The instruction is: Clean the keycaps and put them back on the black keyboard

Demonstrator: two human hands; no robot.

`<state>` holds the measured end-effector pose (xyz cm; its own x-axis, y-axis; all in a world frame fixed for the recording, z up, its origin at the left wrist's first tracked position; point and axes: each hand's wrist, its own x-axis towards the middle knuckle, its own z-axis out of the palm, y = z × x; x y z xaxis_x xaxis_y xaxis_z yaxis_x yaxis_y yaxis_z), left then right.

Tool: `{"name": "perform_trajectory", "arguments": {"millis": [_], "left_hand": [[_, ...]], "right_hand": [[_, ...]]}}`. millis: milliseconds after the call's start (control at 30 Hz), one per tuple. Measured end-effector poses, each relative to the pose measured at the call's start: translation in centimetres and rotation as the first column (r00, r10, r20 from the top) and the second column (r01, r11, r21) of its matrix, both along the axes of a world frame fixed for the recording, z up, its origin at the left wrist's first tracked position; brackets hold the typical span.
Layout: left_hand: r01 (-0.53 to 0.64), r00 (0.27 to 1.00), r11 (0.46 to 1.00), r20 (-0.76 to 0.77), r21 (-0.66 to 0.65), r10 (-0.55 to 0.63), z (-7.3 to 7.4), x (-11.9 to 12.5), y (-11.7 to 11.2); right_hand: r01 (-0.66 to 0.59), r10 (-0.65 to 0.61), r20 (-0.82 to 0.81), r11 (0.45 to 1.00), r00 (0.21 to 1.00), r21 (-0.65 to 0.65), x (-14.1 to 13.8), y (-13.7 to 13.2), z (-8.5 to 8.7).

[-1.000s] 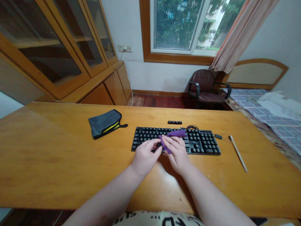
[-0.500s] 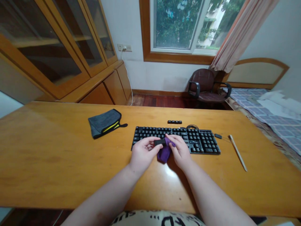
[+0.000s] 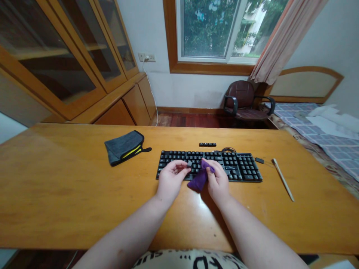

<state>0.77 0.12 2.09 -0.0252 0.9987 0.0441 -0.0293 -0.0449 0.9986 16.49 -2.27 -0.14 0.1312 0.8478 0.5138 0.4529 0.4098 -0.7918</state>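
My left hand (image 3: 172, 176) pinches a small black keycap (image 3: 189, 164) between thumb and fingertips, turned end-on to me. My right hand (image 3: 218, 178) is closed on a purple cloth (image 3: 199, 181), which hangs down in folds to the left of the fingers. A narrow gap separates the cloth from the keycap. Both hands are over the front of a black keyboard (image 3: 246, 168) and hide part of its middle keys. Behind the keyboard, several loose black keycaps (image 3: 207, 144) stand in a row.
Left on the desk (image 3: 84, 201) lies a folded grey cloth (image 3: 123, 147) with yellow lining. A coiled cable (image 3: 228, 150) rests behind the keyboard. To the right are a small black piece (image 3: 259, 160) with thin wires and a pale stick (image 3: 284, 181). A chair (image 3: 244, 99) stands beyond.
The keycap has turned from side-on to end-on in my left hand. My right hand has drawn the purple cloth slightly right, away from it. The view has shifted a little.
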Motion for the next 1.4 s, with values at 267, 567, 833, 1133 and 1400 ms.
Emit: {"name": "perform_trajectory", "arguments": {"millis": [267,567,833,1133,1400], "left_hand": [[0.218,0.953,0.976,-0.218,0.012,-0.210,0.2,0.8,-1.7],[0.164,0.982,0.986,-0.104,0.034,-0.160,0.5,0.8,-1.3],[-0.086,0.972,0.994,0.225,0.063,0.070,0.7,0.1,-0.3],[-0.130,0.925,0.991,0.360,-0.012,0.125,0.4,-0.8,1.1],[-0.141,0.969,0.988,0.213,0.055,0.127,-1.1,-0.2,0.8]], "right_hand": [[-0.156,0.157,0.018,0.987,0.987,-0.048,-0.2,-0.4,0.5],[-0.183,0.096,-0.336,0.954,0.937,-0.237,-0.4,0.4,-0.2],[-0.230,0.220,-0.068,0.942,0.973,-0.243,-0.8,0.8,-0.7],[-0.174,0.081,-0.294,0.936,0.952,-0.305,-0.5,0.8,-1.0],[-0.117,0.100,-0.101,0.977,0.990,-0.178,-0.6,0.1,-0.9]]}}
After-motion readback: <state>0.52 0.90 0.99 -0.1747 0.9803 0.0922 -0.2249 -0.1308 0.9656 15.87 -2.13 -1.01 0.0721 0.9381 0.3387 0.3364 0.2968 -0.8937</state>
